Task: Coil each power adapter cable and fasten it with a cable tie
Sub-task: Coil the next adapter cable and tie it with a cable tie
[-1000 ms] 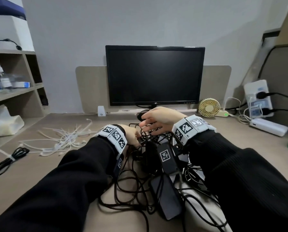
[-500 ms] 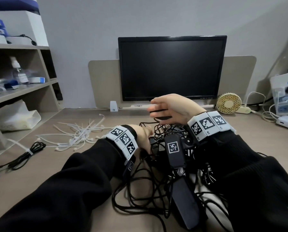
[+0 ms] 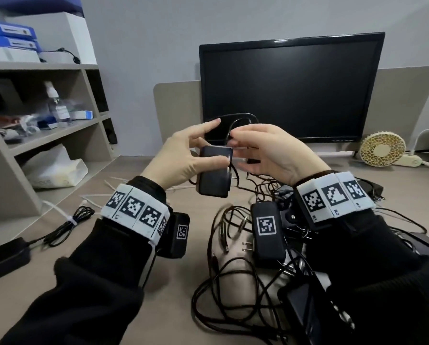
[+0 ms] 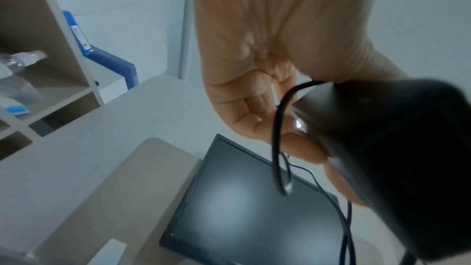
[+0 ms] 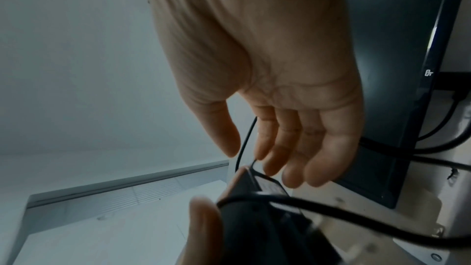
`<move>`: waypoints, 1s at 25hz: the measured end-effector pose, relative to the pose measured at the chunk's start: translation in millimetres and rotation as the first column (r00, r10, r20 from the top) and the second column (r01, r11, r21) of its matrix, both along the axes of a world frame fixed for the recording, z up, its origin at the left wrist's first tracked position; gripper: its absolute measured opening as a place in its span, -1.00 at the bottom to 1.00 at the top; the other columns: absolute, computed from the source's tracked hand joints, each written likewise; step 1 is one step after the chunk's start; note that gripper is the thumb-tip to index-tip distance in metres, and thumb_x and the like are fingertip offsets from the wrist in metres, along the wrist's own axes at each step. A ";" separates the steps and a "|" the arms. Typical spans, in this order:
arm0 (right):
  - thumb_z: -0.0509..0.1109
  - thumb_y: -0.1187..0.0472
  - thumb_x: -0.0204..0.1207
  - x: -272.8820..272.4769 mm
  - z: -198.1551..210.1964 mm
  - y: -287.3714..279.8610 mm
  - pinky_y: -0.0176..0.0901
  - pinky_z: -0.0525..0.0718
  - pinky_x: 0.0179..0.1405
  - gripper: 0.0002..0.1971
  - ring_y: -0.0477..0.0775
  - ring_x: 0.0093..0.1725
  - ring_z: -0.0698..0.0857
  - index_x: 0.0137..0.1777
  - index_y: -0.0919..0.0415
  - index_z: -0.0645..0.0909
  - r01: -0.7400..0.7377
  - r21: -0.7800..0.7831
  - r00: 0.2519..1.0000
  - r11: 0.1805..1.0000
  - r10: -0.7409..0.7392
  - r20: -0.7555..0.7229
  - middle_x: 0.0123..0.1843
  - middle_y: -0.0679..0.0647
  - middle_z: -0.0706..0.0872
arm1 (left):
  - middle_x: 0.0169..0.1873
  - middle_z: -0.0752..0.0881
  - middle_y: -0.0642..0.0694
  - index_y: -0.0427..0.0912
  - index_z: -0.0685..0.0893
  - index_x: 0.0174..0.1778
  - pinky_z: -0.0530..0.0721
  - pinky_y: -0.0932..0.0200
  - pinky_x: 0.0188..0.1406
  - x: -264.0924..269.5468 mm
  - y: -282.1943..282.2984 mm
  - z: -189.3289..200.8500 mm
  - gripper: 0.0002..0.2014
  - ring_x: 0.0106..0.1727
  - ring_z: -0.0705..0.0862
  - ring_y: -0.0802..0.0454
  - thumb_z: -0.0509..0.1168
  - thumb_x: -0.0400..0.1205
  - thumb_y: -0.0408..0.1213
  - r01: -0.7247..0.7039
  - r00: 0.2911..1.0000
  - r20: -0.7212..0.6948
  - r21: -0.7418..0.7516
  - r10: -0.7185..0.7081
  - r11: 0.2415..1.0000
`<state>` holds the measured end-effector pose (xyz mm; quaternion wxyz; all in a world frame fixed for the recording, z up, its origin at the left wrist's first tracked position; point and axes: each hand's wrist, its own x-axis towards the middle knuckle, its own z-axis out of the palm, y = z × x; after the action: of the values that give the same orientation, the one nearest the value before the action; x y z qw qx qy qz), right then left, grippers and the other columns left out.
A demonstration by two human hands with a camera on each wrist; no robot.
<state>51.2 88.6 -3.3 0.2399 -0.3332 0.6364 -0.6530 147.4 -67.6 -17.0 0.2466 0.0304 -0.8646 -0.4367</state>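
My left hand (image 3: pixel 209 145) holds a black power adapter (image 3: pixel 213 175) up above the desk, thumb across its front and fingers behind. The adapter's thin black cable (image 3: pixel 243 118) arches up in front of the monitor. My right hand (image 3: pixel 236 143) is at the adapter's top right corner with relaxed fingers. In the right wrist view the cable (image 5: pixel 242 148) runs between the thumb and forefinger of the right hand (image 5: pixel 247 154), with a gap showing. The left wrist view shows the adapter (image 4: pixel 395 158) against the left hand (image 4: pixel 280 118). A tangled pile of adapters and cables (image 3: pixel 233 270) lies below.
White cable ties (image 3: pixel 96 195) lie on the desk at the left. A coiled, tied cable (image 3: pixel 69 220) and its adapter (image 3: pixel 4 257) sit at the left edge. A monitor (image 3: pixel 290 88) stands behind, a small fan (image 3: pixel 382 149) to its right, shelves (image 3: pixel 46 135) on the left.
Both hands have risen from the pile. The left hand has lifted one adapter clear of it, and the right hand has come up beside it at the cable.
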 end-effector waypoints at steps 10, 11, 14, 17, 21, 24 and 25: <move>0.19 0.51 0.55 -5.1 -6.9 -7.3 -0.06 0.67 0.13 -0.73 0.07 -0.05 0.73 -0.01 0.23 0.67 0.020 0.139 0.968 0.990 0.016 -0.251 -0.13 0.16 0.77 | -0.05 0.73 0.13 0.20 0.15 0.62 0.71 0.18 -0.16 -0.3 -6.7 11.4 -0.22 -0.08 0.73 0.13 0.39 0.53 0.06 0.060 0.998 0.025 0.003 -0.060 0.998; 0.15 0.55 0.53 -3.2 -5.9 -6.7 -0.17 0.68 0.05 -0.70 0.06 -0.10 0.72 -0.06 0.24 0.66 -0.033 0.172 0.965 0.985 0.076 -0.251 -0.18 0.17 0.75 | -0.03 0.72 0.09 0.18 0.12 0.63 0.71 0.16 -0.18 -1.6 -9.5 11.4 -0.28 -0.10 0.73 0.16 0.32 0.60 0.05 0.012 1.000 -0.003 0.028 -0.012 1.000; 0.07 0.60 0.51 8.0 -2.0 -6.4 -0.41 0.59 -0.29 -0.67 -0.10 -0.30 0.68 -0.12 0.28 0.62 -0.151 0.257 0.922 0.954 0.230 -0.312 -0.33 0.10 0.70 | -0.11 0.72 -0.05 -0.04 0.28 0.57 0.64 0.21 -0.35 -8.4 -19.9 7.5 -0.49 -0.32 0.70 0.12 0.17 0.70 -0.03 -0.181 0.983 0.050 0.225 0.174 0.957; 0.03 0.66 0.44 7.0 -1.9 -7.4 -0.34 0.58 -0.23 -0.63 -0.14 -0.37 0.66 -0.20 0.28 0.59 -0.105 0.126 0.933 0.986 0.142 -0.330 -0.41 0.00 0.67 | -0.27 0.75 -0.12 -0.21 0.56 0.27 0.45 0.32 -0.57 -5.0 -28.9 -2.2 -0.66 -0.50 0.62 0.10 0.16 0.72 -0.06 -0.217 0.855 0.502 0.117 0.131 0.969; 0.02 0.72 0.35 0.2 -3.0 -6.1 -0.39 0.58 -0.19 -0.55 -0.20 -0.33 0.64 -0.29 0.23 0.60 -0.062 0.030 0.916 0.998 0.069 -0.395 -0.34 0.01 0.67 | -0.25 0.77 0.01 -0.13 0.64 0.03 0.56 0.25 -0.39 -3.2 -27.7 -4.8 -0.78 -0.41 0.64 0.12 0.36 0.60 -0.07 -0.132 0.894 0.389 -0.246 0.223 0.960; 0.05 0.70 0.34 3.7 -2.9 -4.3 -0.45 0.52 -0.20 -0.55 -0.28 -0.36 0.62 -0.36 0.20 0.62 -0.110 0.154 0.872 0.982 0.169 -0.460 -0.38 -0.06 0.67 | -0.17 0.68 0.01 0.10 0.53 0.21 0.66 0.07 -0.15 -1.5 -14.2 7.7 -0.66 -0.22 0.66 -0.10 0.42 0.55 -0.14 -0.124 0.988 -0.101 -0.107 0.113 0.987; 0.06 0.69 0.35 5.1 -3.2 -4.3 -0.49 0.50 -0.21 -0.55 -0.31 -0.38 0.62 -0.38 0.18 0.61 -0.121 0.205 0.853 0.971 0.207 -0.479 -0.41 -0.11 0.67 | -0.16 0.67 -0.06 0.14 0.55 0.23 0.65 0.04 -0.13 -1.4 -10.5 8.7 -0.68 -0.17 0.66 -0.19 0.37 0.57 -0.14 -0.042 0.991 -0.133 -0.087 0.030 0.995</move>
<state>56.3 84.3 -6.5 0.1499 -0.5220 0.6982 -0.4665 146.0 -78.1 -8.3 0.3118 0.0061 -0.8645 -0.3942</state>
